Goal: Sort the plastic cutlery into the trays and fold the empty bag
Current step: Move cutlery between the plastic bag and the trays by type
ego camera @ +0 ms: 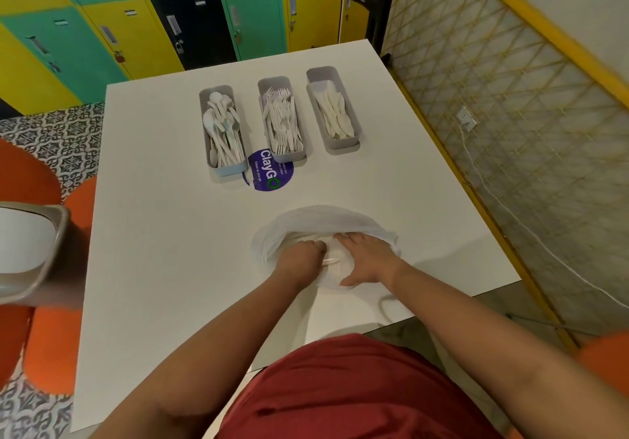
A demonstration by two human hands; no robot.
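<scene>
Both bare forearms reach out from six o'clock toward twelve, converging ahead of the torso. The left hand (301,256) is curled into a loose fist, knuckles up. At its three o'clock, the right hand (366,260) lies flat, fingers spread, palm down.

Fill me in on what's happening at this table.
A person is sorting plastic cutlery out of a white plastic bag near the table's front edge. The left hand is curled around something inside the bag, seemingly a white utensil, while the right hand lies flat on the bag. Further back stand three grey trays: spoons, forks and knives, all well filled. The bag is not yet folded.
</scene>
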